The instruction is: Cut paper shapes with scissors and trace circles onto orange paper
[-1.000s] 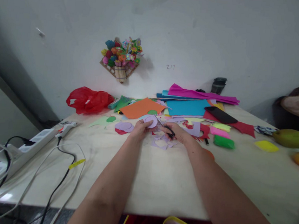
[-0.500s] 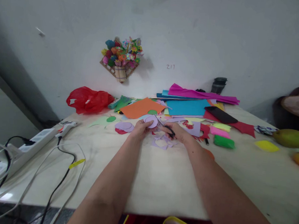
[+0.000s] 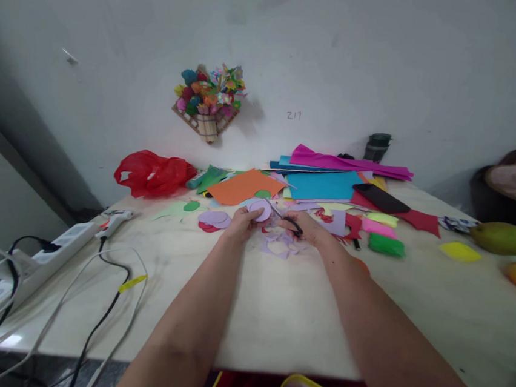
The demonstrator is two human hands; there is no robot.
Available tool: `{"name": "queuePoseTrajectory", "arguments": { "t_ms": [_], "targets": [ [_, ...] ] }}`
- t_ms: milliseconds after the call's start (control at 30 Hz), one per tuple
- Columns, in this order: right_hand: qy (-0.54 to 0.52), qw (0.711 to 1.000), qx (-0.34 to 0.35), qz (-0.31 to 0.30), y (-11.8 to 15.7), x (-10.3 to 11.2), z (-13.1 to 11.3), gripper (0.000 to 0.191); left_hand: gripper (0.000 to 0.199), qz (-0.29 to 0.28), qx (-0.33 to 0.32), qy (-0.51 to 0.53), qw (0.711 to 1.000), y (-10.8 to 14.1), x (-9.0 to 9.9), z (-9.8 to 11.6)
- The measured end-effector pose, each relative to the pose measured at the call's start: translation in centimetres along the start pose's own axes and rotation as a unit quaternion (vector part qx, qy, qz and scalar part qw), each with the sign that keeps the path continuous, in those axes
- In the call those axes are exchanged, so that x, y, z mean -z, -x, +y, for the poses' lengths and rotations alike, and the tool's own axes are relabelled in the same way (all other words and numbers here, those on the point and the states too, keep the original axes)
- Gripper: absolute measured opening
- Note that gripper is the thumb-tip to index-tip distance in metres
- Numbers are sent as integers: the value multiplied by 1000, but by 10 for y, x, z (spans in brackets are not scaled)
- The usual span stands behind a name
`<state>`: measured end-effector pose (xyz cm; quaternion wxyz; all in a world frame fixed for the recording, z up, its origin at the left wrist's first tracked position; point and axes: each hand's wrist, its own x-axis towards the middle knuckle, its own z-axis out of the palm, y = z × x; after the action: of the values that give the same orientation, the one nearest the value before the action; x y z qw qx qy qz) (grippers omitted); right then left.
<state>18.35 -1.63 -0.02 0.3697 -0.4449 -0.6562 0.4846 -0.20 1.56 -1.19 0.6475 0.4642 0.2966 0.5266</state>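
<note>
While the left hand [image 3: 240, 224] pinches a lilac disc [image 3: 262, 209] with the thumb over its lower left, the right hand [image 3: 310, 228] grips black-handled scissors [image 3: 287, 220], their slim metal blades pointing toward ten o'clock, close by the disc's right side; whether they touch it I cannot tell. The disc is near the middle of the table [image 3: 291, 318], pale and flat-looking, its outline round, with a faint curved line just inside the edge, too small to read as a mark or a second layer. At nine o'clock from it, similar lilac discs [image 3: 215, 218] overlap red pieces [image 3: 209, 228]. At five o'clock lie curved lilac offcuts [image 3: 275, 253], at eleven an orange sheet [image 3: 240, 187], at two a blue sheet [image 3: 322, 186].
</note>
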Motion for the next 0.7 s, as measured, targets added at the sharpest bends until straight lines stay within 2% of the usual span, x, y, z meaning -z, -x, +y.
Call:
{"name": "queuePoseTrajectory", "arguments": {
  "t_ms": [400,700],
  "targets": [
    [15,1000,-5,6,0,0,-3,30,25,2,6,12,1000,-1,0,-1],
    [26,1000,4,-8,-2,4,3,28,22,26,9,8,1000,2,-3,3]
  ]
}}
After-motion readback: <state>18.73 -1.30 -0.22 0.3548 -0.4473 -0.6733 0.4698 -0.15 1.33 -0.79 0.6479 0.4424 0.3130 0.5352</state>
